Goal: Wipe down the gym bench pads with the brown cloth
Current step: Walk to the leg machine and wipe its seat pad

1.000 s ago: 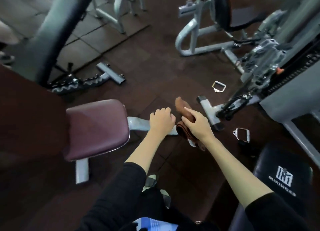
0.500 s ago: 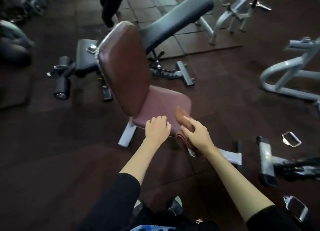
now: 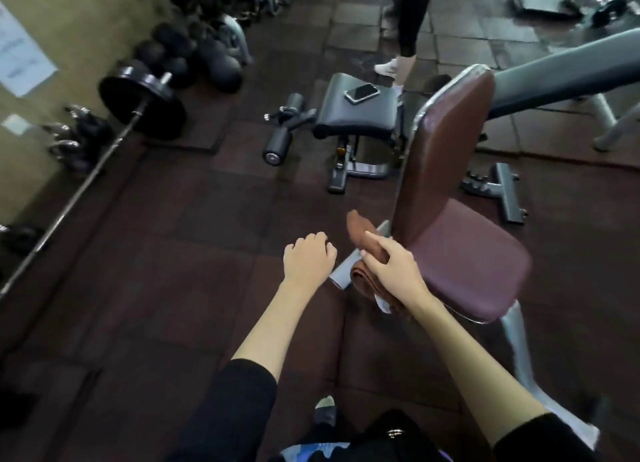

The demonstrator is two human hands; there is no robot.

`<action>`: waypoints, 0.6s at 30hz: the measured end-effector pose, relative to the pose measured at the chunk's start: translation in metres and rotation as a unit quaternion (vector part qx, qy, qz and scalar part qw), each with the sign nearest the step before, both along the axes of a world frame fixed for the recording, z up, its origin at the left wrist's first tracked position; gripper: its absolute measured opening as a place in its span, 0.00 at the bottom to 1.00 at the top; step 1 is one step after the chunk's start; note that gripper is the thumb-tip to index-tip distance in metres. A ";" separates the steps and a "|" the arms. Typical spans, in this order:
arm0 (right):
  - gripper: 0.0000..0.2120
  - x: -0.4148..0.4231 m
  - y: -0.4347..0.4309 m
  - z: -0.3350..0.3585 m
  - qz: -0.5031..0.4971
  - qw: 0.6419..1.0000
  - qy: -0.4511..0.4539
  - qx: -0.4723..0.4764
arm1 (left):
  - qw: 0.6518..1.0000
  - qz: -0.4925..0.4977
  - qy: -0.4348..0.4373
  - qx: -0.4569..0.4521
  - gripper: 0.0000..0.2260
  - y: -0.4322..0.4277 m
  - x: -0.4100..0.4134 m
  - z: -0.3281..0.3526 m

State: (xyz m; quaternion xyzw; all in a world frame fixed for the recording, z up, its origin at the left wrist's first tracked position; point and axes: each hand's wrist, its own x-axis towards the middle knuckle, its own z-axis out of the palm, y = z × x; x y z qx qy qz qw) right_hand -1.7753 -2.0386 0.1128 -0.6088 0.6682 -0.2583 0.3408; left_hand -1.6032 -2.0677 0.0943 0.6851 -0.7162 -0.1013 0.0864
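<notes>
Brown cloth [image 3: 360,227], lying near-to-far, is gripped by the right hand [image 3: 393,266] at the left edge of the maroon seat pad [image 3: 467,261]; the empty, loosely curled left hand [image 3: 307,258] hovers farther left.

Left hand [image 3: 309,259] hovers loosely curled, right hand [image 3: 394,267] grips.
</notes>
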 end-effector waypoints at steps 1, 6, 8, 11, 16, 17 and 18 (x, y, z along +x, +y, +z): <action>0.21 0.015 -0.007 0.000 0.020 1.000 0.002 -0.003 | 1.000 0.018 0.003 0.001 0.14 0.000 0.016 0.001; 0.21 0.087 -0.036 -0.002 0.121 0.993 0.017 0.000 | 0.994 0.111 0.016 0.004 0.13 0.003 0.087 0.002; 0.21 0.115 -0.046 -0.002 0.154 0.988 0.009 0.004 | 0.989 0.149 0.012 0.006 0.13 0.005 0.113 0.002; 0.21 0.157 -0.065 -0.002 0.211 0.977 0.005 0.012 | 0.979 0.204 0.014 0.010 0.14 0.006 0.150 0.002; 0.21 0.233 -0.103 -0.001 0.313 0.950 0.003 0.013 | 0.952 0.306 0.016 0.012 0.14 0.003 0.214 0.004; 0.21 0.250 -0.110 -0.001 0.336 0.942 0.005 0.011 | 0.944 0.328 0.014 0.013 0.14 0.003 0.227 0.004; 0.21 0.266 -0.116 0.000 0.361 0.932 0.008 0.009 | 0.937 0.349 0.013 0.015 0.14 0.003 0.239 0.005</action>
